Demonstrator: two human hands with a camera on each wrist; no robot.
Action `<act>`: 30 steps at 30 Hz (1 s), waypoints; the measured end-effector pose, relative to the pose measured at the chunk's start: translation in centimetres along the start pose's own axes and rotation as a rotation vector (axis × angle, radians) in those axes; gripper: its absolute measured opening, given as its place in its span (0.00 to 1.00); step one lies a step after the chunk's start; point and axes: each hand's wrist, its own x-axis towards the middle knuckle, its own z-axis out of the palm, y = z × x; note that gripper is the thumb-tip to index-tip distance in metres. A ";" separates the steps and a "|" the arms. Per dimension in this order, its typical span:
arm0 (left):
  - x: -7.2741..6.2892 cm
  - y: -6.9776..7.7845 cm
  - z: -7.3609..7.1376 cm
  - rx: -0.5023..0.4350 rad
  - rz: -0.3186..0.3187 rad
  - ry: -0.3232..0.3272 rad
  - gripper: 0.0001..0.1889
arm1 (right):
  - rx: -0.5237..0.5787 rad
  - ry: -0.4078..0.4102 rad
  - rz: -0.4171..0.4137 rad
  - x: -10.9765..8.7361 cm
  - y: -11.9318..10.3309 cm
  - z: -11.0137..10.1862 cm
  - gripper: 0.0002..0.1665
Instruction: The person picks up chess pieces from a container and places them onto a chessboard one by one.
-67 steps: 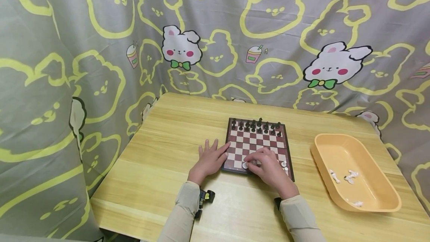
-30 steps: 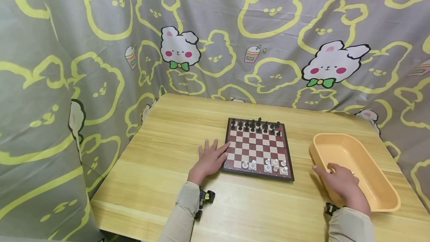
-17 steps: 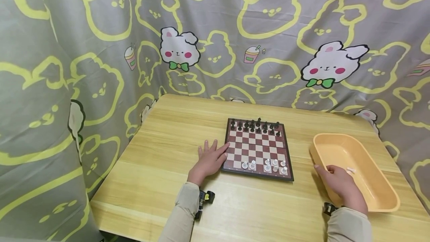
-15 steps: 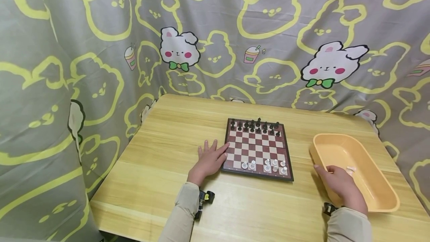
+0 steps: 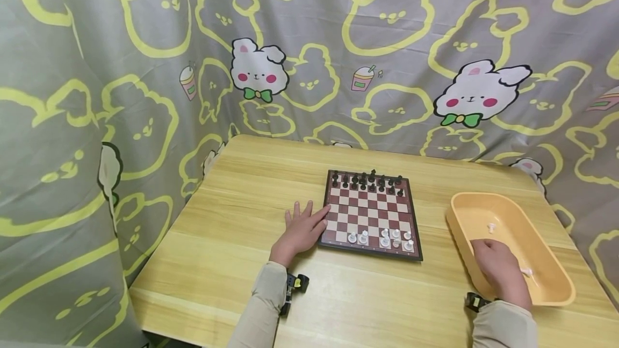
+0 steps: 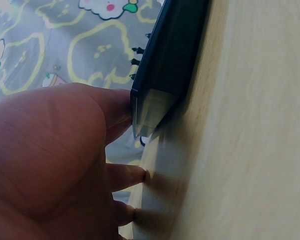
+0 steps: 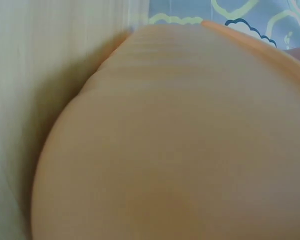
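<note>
My left hand [image 5: 301, 234] lies at the left edge of a chessboard [image 5: 357, 211], its fingers spread and the index finger touching the edge. In the left wrist view, the left hand [image 6: 50, 155] meets the board's dark corner [image 6: 159, 80], other fingertips on the table. My right hand [image 5: 499, 266] reaches down inside an orange plastic tray [image 5: 551, 251]; its fingertips are hidden. One white chess piece [image 5: 491, 227] lies in the tray ahead of that hand and another [image 5: 526, 272] beside it. The tray's outer wall [image 7: 164, 150] fills the right wrist view.
Black chess pieces [image 5: 372, 179] fill the board's far rows. Several white pieces [image 5: 385, 241] stand along the near side. The wooden table [image 5: 261, 176] extends around the board and tray, with a patterned curtain [image 5: 309, 95] behind.
My right hand leaves the chessboard and enters the tray, dipping lower and turning just now. White pieces in the tray show in different spots. The left hand stays at the board's edge.
</note>
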 end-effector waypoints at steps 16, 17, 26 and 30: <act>0.0 0.0 0.1 -0.004 -0.010 0.002 0.26 | 0.023 0.218 0.029 -0.4 -0.1 0.7 0.31; 0.0 0.0 0.1 -0.003 -0.011 0.001 0.27 | 0.029 0.233 0.029 -0.4 -0.2 0.7 0.31; 0.1 0.1 0.0 -0.005 -0.012 -0.004 0.27 | 0.167 0.503 0.078 -0.6 -0.9 0.9 0.29; 0.1 0.1 0.0 -0.004 -0.014 -0.003 0.27 | 0.341 0.684 0.056 -0.4 -1.9 1.4 0.21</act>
